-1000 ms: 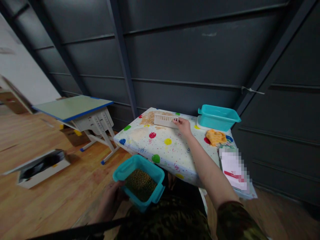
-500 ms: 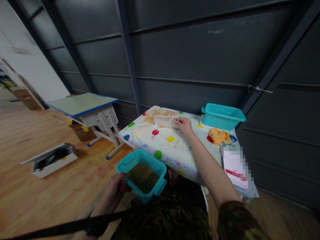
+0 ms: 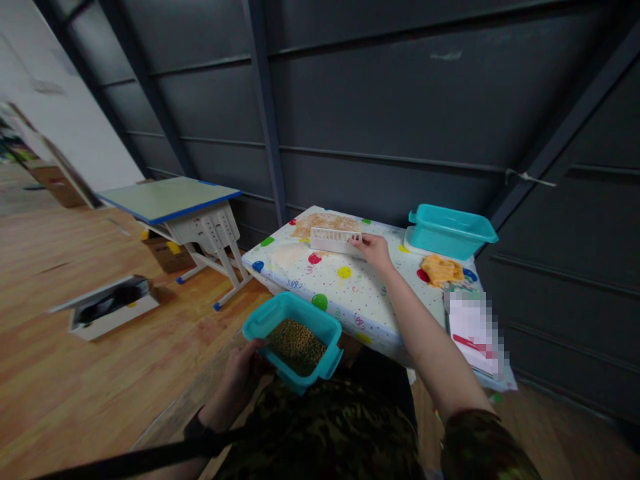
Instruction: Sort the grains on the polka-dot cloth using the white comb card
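Observation:
My left hand (image 3: 246,368) grips the near left side of a teal tub (image 3: 331,328), held in front of the table's front edge. Greenish-brown beans (image 3: 299,341) lie inside it. On the table, my right hand (image 3: 373,248) pinches the right end of a white slotted plastic piece (image 3: 334,242), which stands on its long edge. Behind that piece, tan grains (image 3: 320,221) are spread over the patterned tablecloth (image 3: 370,293). A pale powdery patch (image 3: 287,255) lies to its left.
A second teal tub (image 3: 450,233) stands at the back right, with an orange cloth (image 3: 443,269) and a white booklet (image 3: 473,327) nearer. Left are a desk (image 3: 173,197) and an open white box (image 3: 117,310) on the floor. A dark panelled wall (image 3: 390,100) rises behind.
The tub in my left hand has shifted slightly right and up in the view. My right hand still holds the white piece, in nearly the same place on the table.

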A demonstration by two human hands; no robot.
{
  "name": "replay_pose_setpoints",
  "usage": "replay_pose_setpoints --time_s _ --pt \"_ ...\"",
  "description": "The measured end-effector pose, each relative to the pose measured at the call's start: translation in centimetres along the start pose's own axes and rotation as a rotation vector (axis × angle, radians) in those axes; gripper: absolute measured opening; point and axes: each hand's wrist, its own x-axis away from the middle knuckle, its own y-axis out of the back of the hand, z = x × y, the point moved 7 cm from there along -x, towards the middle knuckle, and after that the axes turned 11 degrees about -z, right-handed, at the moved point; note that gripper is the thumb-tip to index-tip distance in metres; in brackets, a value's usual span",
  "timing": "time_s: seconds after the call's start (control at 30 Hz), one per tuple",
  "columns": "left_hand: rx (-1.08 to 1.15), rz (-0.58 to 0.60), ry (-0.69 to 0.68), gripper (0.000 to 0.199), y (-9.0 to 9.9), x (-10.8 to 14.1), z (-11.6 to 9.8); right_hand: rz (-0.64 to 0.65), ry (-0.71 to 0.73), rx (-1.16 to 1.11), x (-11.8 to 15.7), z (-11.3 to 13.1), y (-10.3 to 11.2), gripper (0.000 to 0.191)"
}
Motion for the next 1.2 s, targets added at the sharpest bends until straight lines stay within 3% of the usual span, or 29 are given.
replay_pose_setpoints --time_s 0.3,0.57,0.93,1.2 --pt "0.035 -0.011 -0.043 0.051 -0.4 0.3 -0.2 0.038 0.016 -0.010 0.9 1.4 -0.8 0.054" --pt "0.032 -0.010 -0.039 0.045 -0.2 0.4 -0.3 -0.002 0.006 0.033 1.2 2.2 -0.6 0.062" --pt "0.037 -0.031 -0.037 0.043 -0.2 0.0 0.0 0.015 -0.011 0.021 1.1 1.9 -0.4 0.054" --pt "0.028 -0.009 -0.031 0.046 -0.3 0.5 -0.3 0.015 -0.036 -0.018 0.9 1.6 -0.3 0.031"
